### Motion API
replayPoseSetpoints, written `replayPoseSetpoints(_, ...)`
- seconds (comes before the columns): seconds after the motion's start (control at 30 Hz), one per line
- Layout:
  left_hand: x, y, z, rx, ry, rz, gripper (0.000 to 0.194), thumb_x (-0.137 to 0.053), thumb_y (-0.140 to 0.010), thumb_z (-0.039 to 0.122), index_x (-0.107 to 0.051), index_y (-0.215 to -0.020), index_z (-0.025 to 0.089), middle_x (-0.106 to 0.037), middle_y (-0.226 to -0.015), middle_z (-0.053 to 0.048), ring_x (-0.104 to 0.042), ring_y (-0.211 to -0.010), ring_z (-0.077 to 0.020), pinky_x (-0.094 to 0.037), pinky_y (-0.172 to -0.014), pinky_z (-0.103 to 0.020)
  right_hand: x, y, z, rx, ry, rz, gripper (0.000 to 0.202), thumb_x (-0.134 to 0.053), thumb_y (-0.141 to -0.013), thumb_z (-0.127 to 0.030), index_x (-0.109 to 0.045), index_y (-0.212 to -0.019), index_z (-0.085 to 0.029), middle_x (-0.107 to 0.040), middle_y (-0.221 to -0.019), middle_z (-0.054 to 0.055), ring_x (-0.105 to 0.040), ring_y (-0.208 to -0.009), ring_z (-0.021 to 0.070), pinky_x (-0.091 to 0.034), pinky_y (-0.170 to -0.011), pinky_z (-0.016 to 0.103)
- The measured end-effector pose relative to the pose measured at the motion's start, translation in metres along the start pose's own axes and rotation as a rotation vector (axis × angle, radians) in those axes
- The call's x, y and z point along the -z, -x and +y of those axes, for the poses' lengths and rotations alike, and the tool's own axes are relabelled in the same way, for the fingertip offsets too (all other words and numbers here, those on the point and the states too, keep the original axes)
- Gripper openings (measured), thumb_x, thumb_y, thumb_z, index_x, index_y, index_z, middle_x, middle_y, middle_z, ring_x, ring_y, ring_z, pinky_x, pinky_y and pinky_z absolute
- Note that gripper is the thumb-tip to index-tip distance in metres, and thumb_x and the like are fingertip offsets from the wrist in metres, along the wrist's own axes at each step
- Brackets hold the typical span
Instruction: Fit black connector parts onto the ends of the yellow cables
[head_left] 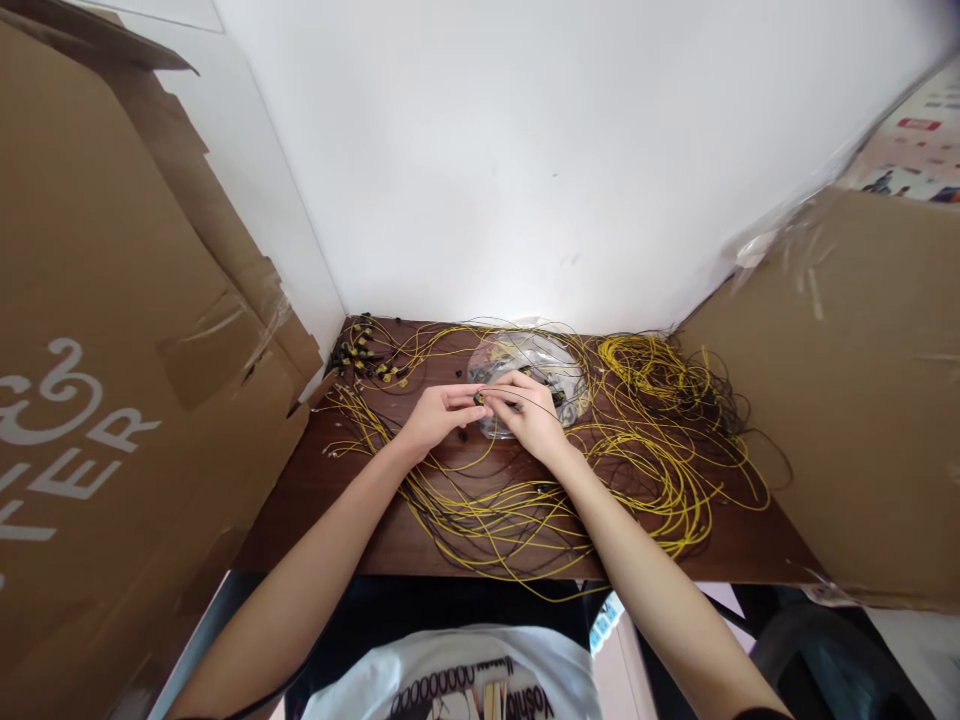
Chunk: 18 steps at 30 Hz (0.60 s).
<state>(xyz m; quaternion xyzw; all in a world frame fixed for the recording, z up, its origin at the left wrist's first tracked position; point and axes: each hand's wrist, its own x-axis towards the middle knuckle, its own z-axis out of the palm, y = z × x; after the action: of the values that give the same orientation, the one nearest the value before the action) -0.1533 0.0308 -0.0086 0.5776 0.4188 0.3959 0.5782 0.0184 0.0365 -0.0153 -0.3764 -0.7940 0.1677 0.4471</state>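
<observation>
My left hand (442,414) and my right hand (526,408) meet over the middle of the brown table. Between their fingertips is a small black and yellow connector (479,398), with a thin dark wire running from it over my right hand. Both hands are closed on this piece. Beneath and behind them lies a clear plastic bag (525,352) with small dark and yellow parts. Long yellow and black wires (495,510) spread across the table in front of my hands and under my right forearm.
Several black and yellow connectors (364,352) lie at the table's back left. A tangled wire bundle (652,370) sits at the back right. Cardboard sheets (97,300) stand on the left, with more cardboard (840,400) on the right. A white wall (525,170) rises behind.
</observation>
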Motion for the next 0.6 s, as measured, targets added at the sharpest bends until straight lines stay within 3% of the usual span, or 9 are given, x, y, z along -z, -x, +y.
replayPoseSetpoints(0.17, 0.004, 0.000, 0.000, -0.031, 0.057, -0.059, 0.049, -0.071, -0.068, 0.033, -0.065, -0.112, 0.011, -0.071, -0.092, -0.012, -0.061, -0.080, -0.0177, -0.039, -0.058, -0.022, 0.002, 0.001, -0.003, 0.057, 0.037, 0.001, 0.024, -0.049, -0.089, -0.022, -0.069, -0.102, -0.025, -0.061, -0.088, 0.005, -0.058, -0.081, 0.0148, -0.048, -0.073, 0.028)
replayPoseSetpoints(0.3, 0.006, 0.000, 0.001, -0.034, 0.125, -0.084, 0.042, -0.069, -0.071, 0.034, -0.067, -0.107, 0.012, -0.071, -0.091, -0.012, -0.055, -0.067, -0.0109, -0.039, -0.058, -0.021, 0.007, -0.001, -0.011, 0.057, 0.028, 0.018, 0.026, -0.047, -0.089, -0.020, -0.068, -0.105, -0.025, -0.059, -0.089, 0.005, -0.057, -0.083, 0.0151, -0.047, -0.076, 0.029)
replayPoseSetpoints(0.6, 0.013, 0.005, 0.009, 0.065, 0.302, 0.003, 0.032, -0.073, -0.069, 0.034, -0.071, -0.091, 0.012, -0.069, -0.088, -0.011, -0.048, -0.063, -0.0072, -0.039, -0.059, -0.020, 0.005, -0.003, -0.022, 0.061, 0.037, -0.079, 0.037, -0.041, -0.089, -0.014, -0.057, -0.120, -0.026, -0.057, -0.103, 0.007, -0.055, -0.096, 0.0173, -0.047, -0.085, 0.033)
